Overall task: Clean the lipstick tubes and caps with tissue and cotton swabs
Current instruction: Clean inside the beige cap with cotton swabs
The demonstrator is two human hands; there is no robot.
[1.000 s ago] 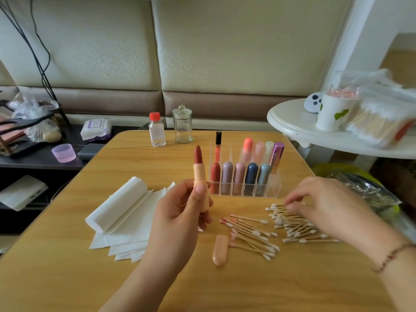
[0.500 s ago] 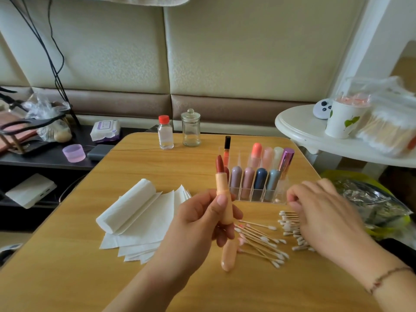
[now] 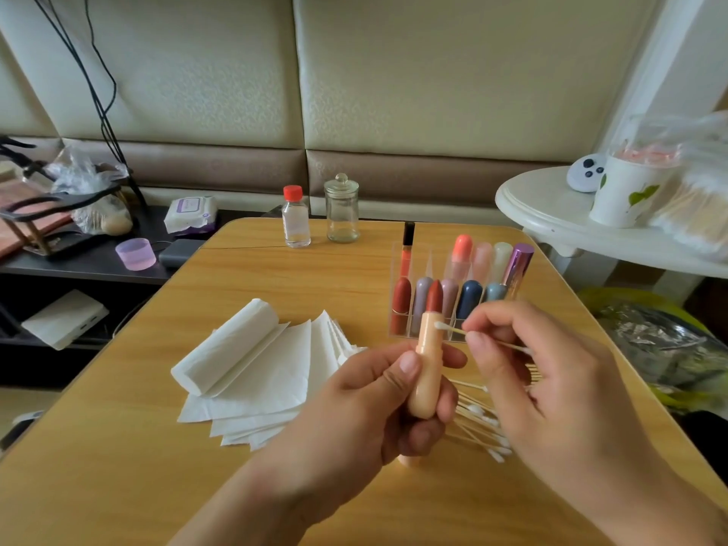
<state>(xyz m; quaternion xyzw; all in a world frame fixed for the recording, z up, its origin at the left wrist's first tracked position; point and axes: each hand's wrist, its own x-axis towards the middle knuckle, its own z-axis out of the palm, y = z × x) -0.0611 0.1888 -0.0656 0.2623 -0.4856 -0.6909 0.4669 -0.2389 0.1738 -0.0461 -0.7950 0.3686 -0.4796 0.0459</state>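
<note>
An open lipstick tube (image 3: 426, 364) with a peach body and a brick-red bullet is held upright above the middle of the wooden table (image 3: 118, 466). It is gripped by the left hand (image 3: 378, 411), whose thumb is pressed on the near side of the body while the fingers are curled round the far side. A cotton swab (image 3: 453, 330) is pinched between thumb and forefinger of the right hand (image 3: 543, 392); its white tip is laid against the upper rim of the peach body, just under the bullet, and its stick is slanted down to the right through the fingers.

Beneath and between the two hands a heap of loose cotton swabs (image 3: 480, 423) is spread on the table, partly hidden by both hands. A peach cap (image 3: 409, 461) is glimpsed under the left hand, mostly covered.

Towards the left edge a stack of tissue sheets (image 3: 256, 384) is laid, with a rolled tissue (image 3: 226, 344) resting on top. Behind the held tube, nearer the right edge, a clear organiser (image 3: 453, 297) filled with upright lipsticks is placed. At the far edge a small bottle with a red cap (image 3: 295, 218) and a lidded glass jar (image 3: 342, 208) are set side by side.
</note>
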